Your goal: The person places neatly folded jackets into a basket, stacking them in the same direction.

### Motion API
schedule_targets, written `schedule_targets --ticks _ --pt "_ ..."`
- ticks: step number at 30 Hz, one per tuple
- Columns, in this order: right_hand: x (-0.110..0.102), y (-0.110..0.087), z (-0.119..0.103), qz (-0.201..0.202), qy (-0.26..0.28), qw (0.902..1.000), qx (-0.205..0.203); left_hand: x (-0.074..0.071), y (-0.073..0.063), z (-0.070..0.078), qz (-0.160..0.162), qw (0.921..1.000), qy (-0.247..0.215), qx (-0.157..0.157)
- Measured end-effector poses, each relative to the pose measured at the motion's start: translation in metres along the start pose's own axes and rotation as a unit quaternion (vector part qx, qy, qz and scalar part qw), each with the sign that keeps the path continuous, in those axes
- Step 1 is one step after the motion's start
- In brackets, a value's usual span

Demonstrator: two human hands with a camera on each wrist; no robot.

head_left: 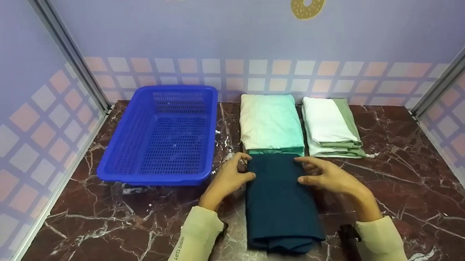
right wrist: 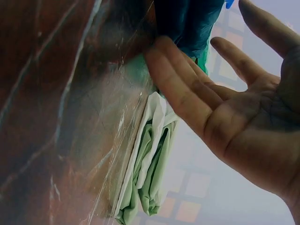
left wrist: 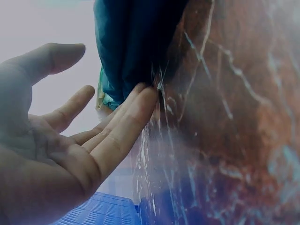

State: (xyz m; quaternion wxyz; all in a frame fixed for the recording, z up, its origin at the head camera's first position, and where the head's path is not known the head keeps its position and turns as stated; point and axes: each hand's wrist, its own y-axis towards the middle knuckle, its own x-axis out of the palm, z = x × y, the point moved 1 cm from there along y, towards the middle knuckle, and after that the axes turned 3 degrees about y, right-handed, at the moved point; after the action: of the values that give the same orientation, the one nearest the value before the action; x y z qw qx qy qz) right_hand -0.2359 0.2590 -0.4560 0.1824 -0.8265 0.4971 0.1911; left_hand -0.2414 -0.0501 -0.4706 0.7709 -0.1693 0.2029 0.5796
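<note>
A folded dark teal-blue cloth (head_left: 281,203) lies on the marbled table in front of me, its layered fold facing my side. My left hand (head_left: 230,180) is at its left edge near the far end, thumb and fingers spread apart. In the left wrist view, the lower fingertips (left wrist: 149,96) reach the tabletop at the cloth's side. Across from it, my right hand (head_left: 330,176) is at the right edge with fingers extended. The right wrist view shows those fingertips (right wrist: 157,51) low against the cloth's side. Just beyond lies a folded pale cream-and-green cloth (head_left: 271,120), close against the dark one.
A blue perforated plastic basket (head_left: 208,163) stands at the left, with nothing in it. Right of the cream-and-green cloth lies a folded white and olive-green cloth (head_left: 329,125). Patterned panels (head_left: 227,31) enclose the table at the back and both sides.
</note>
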Motion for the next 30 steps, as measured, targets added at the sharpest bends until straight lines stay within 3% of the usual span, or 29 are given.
schedule_targets --ticks 8,19,30 --pt "0.002 0.001 0.004 -0.039 0.052 0.9974 0.032 0.001 -0.004 0.0 -0.057 0.996 -0.055 -0.042" --pt "0.006 0.007 0.016 -0.069 0.127 0.9876 0.061 0.008 0.001 -0.015 -0.089 0.9824 -0.158 -0.043" --pt "0.008 0.009 0.018 -0.093 0.108 0.9889 0.042 0.012 -0.001 -0.015 -0.131 0.972 -0.192 -0.037"
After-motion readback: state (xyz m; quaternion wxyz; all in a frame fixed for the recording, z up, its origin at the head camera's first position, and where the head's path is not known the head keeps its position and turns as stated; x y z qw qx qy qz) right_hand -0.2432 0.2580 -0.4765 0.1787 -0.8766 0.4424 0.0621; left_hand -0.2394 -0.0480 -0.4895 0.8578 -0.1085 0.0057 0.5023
